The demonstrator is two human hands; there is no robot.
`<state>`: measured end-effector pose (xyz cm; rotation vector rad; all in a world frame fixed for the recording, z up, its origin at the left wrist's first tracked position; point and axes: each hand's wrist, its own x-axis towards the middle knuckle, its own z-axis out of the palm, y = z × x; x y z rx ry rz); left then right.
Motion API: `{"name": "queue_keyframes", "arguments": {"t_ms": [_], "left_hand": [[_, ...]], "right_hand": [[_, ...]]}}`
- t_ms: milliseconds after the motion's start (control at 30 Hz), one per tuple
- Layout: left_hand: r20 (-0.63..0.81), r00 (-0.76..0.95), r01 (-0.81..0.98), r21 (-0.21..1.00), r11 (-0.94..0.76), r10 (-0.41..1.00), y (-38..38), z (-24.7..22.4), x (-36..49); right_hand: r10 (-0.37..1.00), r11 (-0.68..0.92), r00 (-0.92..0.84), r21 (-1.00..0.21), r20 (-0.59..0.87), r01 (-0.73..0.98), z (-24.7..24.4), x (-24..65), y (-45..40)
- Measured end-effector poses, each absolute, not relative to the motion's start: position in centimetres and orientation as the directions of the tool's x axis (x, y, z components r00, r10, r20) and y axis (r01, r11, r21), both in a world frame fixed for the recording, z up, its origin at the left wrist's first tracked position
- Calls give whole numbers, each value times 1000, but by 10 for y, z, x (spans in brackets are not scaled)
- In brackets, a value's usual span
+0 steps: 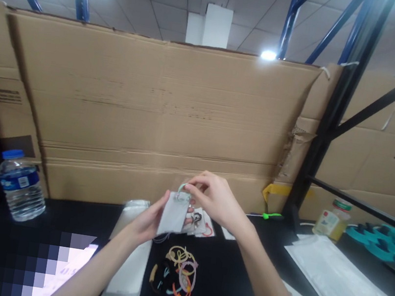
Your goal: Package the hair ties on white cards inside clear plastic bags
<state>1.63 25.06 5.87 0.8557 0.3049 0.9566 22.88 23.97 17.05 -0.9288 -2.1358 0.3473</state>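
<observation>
My left hand [149, 221] grips a small white card [174, 213] upright above the black table; whether it sits in a clear sleeve I cannot tell. Fingertips of my right hand [215, 199] pinch a pale green hair tie [182, 186] at the card's top edge. Below them lies a loose pile of coloured hair ties [187, 275], among them yellow, pink, orange and black ones. Left of that pile is a stack of flat white sleeves or cards [128, 276]. Partly hidden behind my hands, several white cards bearing hair ties [205, 227] lie on the table.
A water bottle [22, 188] stands at the left, near a bright, partly pixelated screen [71, 262]. White plastic packaging [348, 284], a jar [333, 220] and teal items [384, 240] are at the right. A cardboard wall [166, 108] and a black rack post [329, 123] bound the table.
</observation>
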Motion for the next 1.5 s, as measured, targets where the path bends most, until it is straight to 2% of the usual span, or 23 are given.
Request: {"name": "queue_keyframes", "arguments": {"t_ms": [300,433,700,900,1033,1233,1367,1500], "left_hand": [[152,479,-610,766,204,865,249,58,19],[125,500,-578,785,223,857,247,60,20],[132,591,-549,789,277,796,253,53,15],[153,574,-578,772,265,805,249,64,20],[126,557,-557,790,256,821,249,67,20],[63,546,-492,831,259,835,250,68,20],[5,545,-461,837,295,838,249,75,22],[1,558,-448,842,301,830,247,84,29]], "right_hand": [[701,712,-484,-481,523,511,169,218,234],[710,701,-489,-442,507,560,170,222,235],[692,720,-587,-453,420,526,175,229,228],[704,698,-612,-516,362,497,175,224,220],[691,710,-633,-493,349,503,173,223,219],[716,648,-652,-586,249,487,170,225,224],[704,668,-644,-587,299,458,167,227,232],[715,698,-528,-489,457,522,165,230,243]]}}
